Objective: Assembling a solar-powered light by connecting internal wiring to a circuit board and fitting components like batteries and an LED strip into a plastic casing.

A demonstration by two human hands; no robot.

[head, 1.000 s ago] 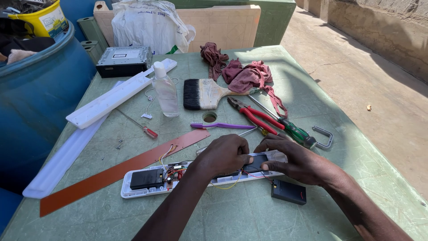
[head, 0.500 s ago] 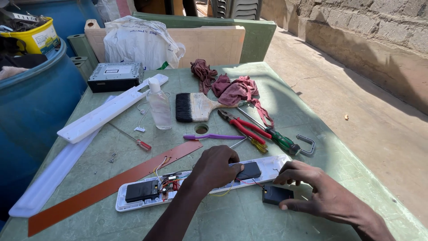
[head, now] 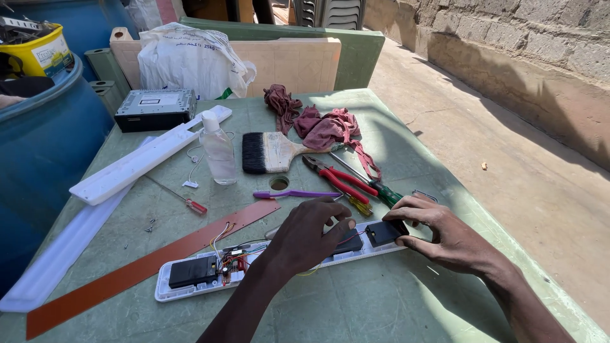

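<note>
A long white open housing (head: 190,289) lies on the green table (head: 381,305), showing black blocks and coloured wires (head: 232,257) inside. My left hand (head: 311,232) rests on its middle, fingers curled over a black block there. My right hand (head: 438,232) pinches a small black block (head: 384,233) at the housing's right end, holding it against the white tray.
Red-handled pliers (head: 337,181), a green screwdriver (head: 381,189), a purple toothbrush (head: 295,194), a paintbrush (head: 270,152), a clear bottle (head: 218,149), maroon rags (head: 327,124), a long brown strip (head: 146,267), white covers (head: 146,159) and a black box (head: 155,108) lie behind. A blue barrel (head: 44,152) stands left.
My right hand picked the small black block up off the table in front and brought it to the housing's right end. The camera shifted left and closer.
</note>
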